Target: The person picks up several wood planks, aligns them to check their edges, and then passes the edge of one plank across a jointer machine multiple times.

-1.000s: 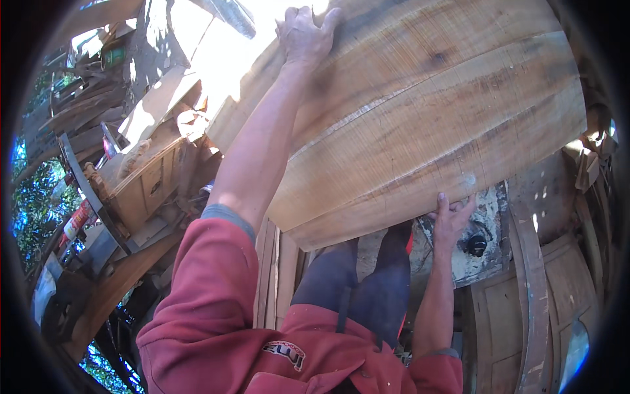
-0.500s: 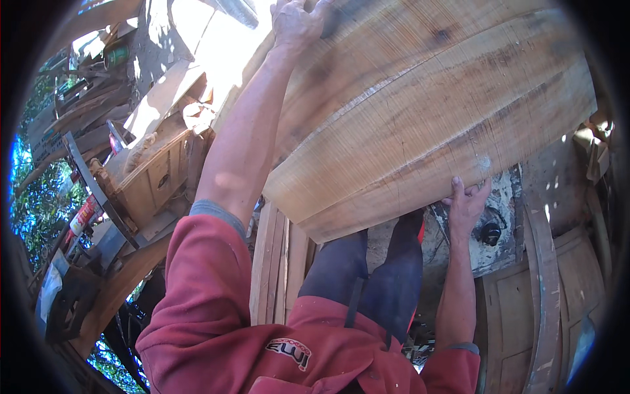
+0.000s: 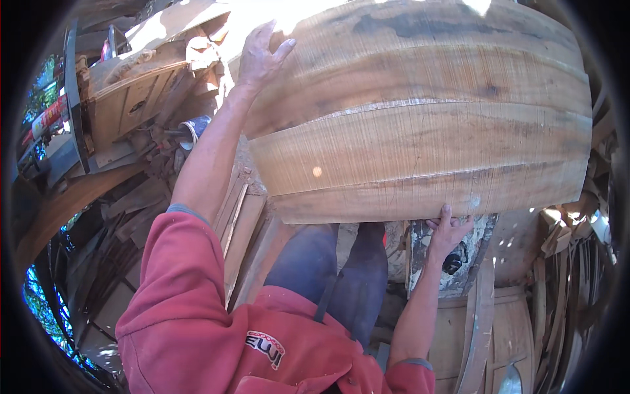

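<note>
A wide wooden panel, made of several joined boards with saw-marked grain and dark stains, lies across the space in front of me. My left hand is at its far left edge, thumb and fingers spread apart; whether the palm touches the wood is hard to tell. At the near edge, right of centre, my right hand grips the panel, with one digit showing on the upper face and others partly hidden by the edge. Pale seams run lengthwise between the boards.
Beneath the panel's near edge stands a paint-spattered board with a black knob-like part. Panelled wood and long strips lie at the right. To the left are a wooden drawer-like box, a small can and scrap timber.
The view has shifted, and the panel now appears more level across it. My left hand's fingers have spread at the panel's left edge. My right hand stays on the near edge.
</note>
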A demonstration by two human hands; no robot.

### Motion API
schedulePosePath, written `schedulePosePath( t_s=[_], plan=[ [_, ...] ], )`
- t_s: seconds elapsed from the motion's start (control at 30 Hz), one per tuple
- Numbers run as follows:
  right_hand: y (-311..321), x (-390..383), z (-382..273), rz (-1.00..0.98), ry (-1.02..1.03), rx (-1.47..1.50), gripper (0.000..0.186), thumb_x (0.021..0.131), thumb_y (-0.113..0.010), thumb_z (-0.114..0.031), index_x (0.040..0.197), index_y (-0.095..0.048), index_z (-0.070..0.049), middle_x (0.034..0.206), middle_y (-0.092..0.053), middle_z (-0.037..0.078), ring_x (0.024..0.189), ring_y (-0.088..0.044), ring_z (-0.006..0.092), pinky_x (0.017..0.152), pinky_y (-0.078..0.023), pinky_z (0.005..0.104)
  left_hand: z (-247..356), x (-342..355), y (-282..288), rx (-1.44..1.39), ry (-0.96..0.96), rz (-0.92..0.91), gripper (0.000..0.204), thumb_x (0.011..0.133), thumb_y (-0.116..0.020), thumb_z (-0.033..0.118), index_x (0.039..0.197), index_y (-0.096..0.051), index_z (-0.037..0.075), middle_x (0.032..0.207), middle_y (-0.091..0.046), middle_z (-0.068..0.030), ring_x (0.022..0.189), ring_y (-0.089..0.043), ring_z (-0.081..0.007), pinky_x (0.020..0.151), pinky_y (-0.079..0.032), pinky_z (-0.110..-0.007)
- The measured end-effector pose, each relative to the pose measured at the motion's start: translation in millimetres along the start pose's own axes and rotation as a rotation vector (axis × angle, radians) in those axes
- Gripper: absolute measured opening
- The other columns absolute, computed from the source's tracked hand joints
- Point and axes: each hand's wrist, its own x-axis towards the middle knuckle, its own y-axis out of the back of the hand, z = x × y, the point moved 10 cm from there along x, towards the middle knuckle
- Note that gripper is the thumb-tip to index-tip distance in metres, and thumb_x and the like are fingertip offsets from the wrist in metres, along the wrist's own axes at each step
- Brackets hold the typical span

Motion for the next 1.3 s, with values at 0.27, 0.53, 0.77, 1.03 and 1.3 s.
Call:
schedulePosePath(
  t_s=[0.27,0.53,0.77,1.03,1.3],
  plan=[
    [0.7,6.4,8.4,-0.019,-0.019,0.01,0.081,0.097,-0.068,-0.017,0.151,-0.01,-0.002,0.098,-0.059,0.019,0.069,-0.064,0.0202,0.056,-0.059,0.0302,-132.4,-254.6,-20.3,-0.702,1.034,-0.067,0.067,0.098,-0.062,0.043,0.146,-0.043,-0.001,0.138,-0.053,-0.0166,0.125,-0.053,-0.025,0.105,-0.042,-0.041],
    [-2.2,7.2,7.0,-0.063,0.001,-0.007,0.079,0.097,-0.068,-0.02,0.148,-0.011,-0.003,0.101,-0.057,0.021,0.072,-0.067,0.0245,0.06,-0.063,0.0356,-112.3,-299.4,-53.5,-1.128,1.162,-0.062,0.05,0.102,-0.059,0.038,0.136,-0.051,0.003,0.128,-0.062,-0.0089,0.118,-0.058,-0.0194,0.106,-0.044,-0.038],
    [-2.1,5.1,5.3,-0.046,0.042,-0.02,0.076,0.097,-0.069,-0.021,0.148,-0.016,-0.005,0.098,-0.06,0.02,0.078,-0.068,0.0246,0.06,-0.064,0.0348,-99.2,-293.1,-47.7,-1.252,1.202,0.063,0.041,0.1,-0.064,0.033,0.127,-0.055,0.004,0.12,-0.064,-0.0089,0.111,-0.062,-0.0195,0.099,-0.05,-0.038],
    [-3.4,5.6,6.4,-0.07,0.042,-0.044,0.075,0.097,-0.069,-0.024,0.147,-0.016,-0.006,0.104,-0.06,0.021,0.086,-0.068,0.0262,0.061,-0.064,0.0355,-98.1,-295.2,-52.1,-1.366,1.211,0.085,0.042,0.1,-0.064,0.03,0.13,-0.053,0.003,0.122,-0.063,-0.01,0.114,-0.061,-0.0205,0.101,-0.05,-0.04],
    [-2.9,7.7,5.9,-0.071,0.045,-0.027,0.076,0.096,-0.069,-0.023,0.147,-0.015,-0.005,0.11,-0.058,0.024,0.089,-0.068,0.0285,0.063,-0.065,0.0373,-105.3,-301.7,-51.0,-1.434,1.239,0.231,0.047,0.1,-0.064,0.03,0.134,-0.048,0.002,0.129,-0.058,-0.0108,0.118,-0.059,-0.0218,0.105,-0.048,-0.04]
  ],
)
